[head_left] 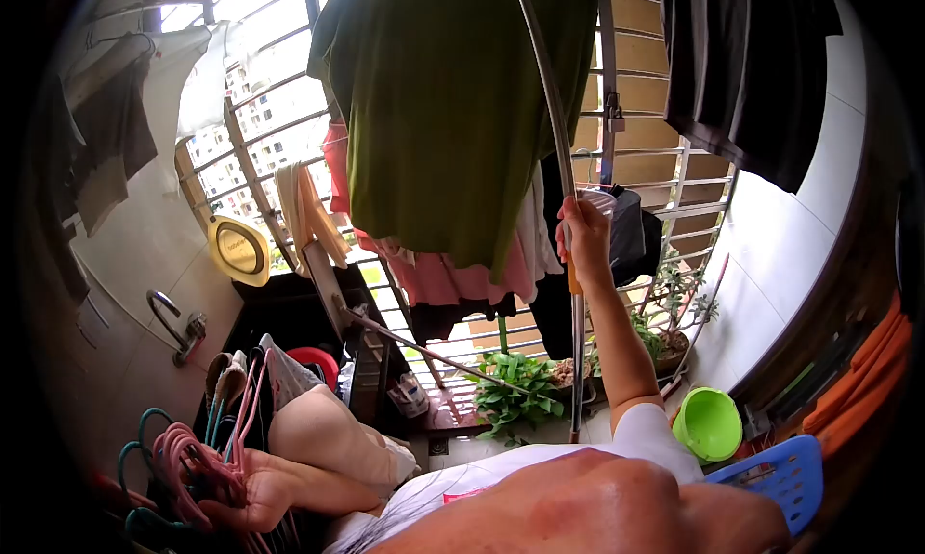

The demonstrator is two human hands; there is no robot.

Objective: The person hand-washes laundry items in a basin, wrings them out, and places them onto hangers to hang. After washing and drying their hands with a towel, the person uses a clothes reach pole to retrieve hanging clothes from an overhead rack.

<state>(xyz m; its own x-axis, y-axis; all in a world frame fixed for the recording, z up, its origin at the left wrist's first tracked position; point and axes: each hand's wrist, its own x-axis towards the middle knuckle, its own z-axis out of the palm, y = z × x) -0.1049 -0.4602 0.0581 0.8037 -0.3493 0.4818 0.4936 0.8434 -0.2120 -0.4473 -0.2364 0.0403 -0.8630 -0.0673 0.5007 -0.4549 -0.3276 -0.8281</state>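
Observation:
My right hand point(586, 228) is raised and wrapped round a long metal pole point(556, 111) with an orange section. The pole runs upward in front of a large green garment point(443, 120) that hangs from above. At the lower left, my left hand point(252, 491) is closed round a bunch of pink and green hangers point(188, 458). Light-coloured cloth point(323, 434) lies beside my left forearm. Where the pole meets the green garment's hanger, if it does, is out of view.
Dark clothes point(747, 72) hang at the upper right, pink clothes point(434, 282) behind the green garment. A tap point(173, 318) and black sink stand left. Potted plants point(520, 390), a green bucket point(708, 424) and a blue plastic chair point(795, 477) are low and right. Window bars stand ahead.

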